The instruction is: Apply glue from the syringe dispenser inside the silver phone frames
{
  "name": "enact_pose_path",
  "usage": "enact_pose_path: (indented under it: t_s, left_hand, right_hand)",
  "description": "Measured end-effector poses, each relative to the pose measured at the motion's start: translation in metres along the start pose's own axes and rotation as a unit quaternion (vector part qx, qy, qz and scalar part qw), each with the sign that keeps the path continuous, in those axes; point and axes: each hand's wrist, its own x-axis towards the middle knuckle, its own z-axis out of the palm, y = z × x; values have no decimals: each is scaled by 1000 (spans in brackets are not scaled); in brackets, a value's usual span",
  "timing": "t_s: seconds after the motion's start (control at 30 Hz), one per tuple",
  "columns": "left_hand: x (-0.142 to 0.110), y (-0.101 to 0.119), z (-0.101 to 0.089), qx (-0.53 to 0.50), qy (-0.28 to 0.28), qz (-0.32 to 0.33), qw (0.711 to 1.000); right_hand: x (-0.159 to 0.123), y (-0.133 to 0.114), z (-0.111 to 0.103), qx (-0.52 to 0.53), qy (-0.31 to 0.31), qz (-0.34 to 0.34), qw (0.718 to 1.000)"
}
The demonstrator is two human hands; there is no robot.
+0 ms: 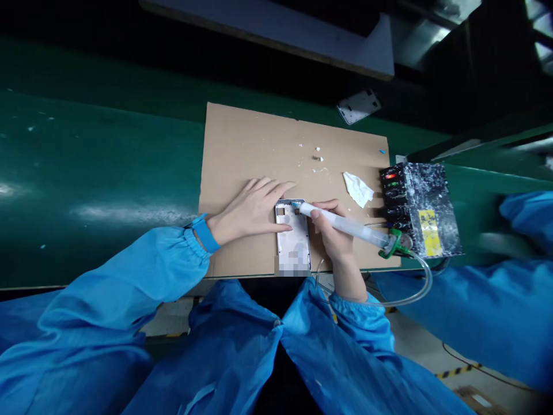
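Note:
A silver phone frame point(294, 239) lies on a brown cardboard sheet point(250, 144) at its near edge. My left hand point(248, 208) rests flat on the cardboard, fingers spread, its thumb pressing the frame's left side. A clear dispensing syringe point(345, 226) is gripped like a pen in my right hand point(330, 230), and its blue tip touches the frame's top edge. A clear hose point(421, 285) runs from the syringe's green rear cap and loops back toward me.
A black control box point(417, 207) with red and green lights, spattered white, stands right of the cardboard. A crumpled white wipe point(358, 189) and white crumbs lie on the sheet. The green belt surface point(86, 184) stretches left. Another person's blue sleeve point(518, 276) is at right.

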Motion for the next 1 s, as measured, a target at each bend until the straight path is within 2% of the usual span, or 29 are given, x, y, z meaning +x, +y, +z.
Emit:
enact_pose_path:
  t_s: [0.47,0.8,1.0]
  left_hand:
    - [3,0,-3,-7,-6,-1,1000]
    - [3,-4,1,-5,2,1,1000]
    - [4,-4,0,-4,2,3,1000]
  right_hand:
    - [3,-1,2,-17,-21,-1,1000]
    - [4,4,2,-38,-7,-12,999]
    - [5,0,4,-15,-9,1,1000]
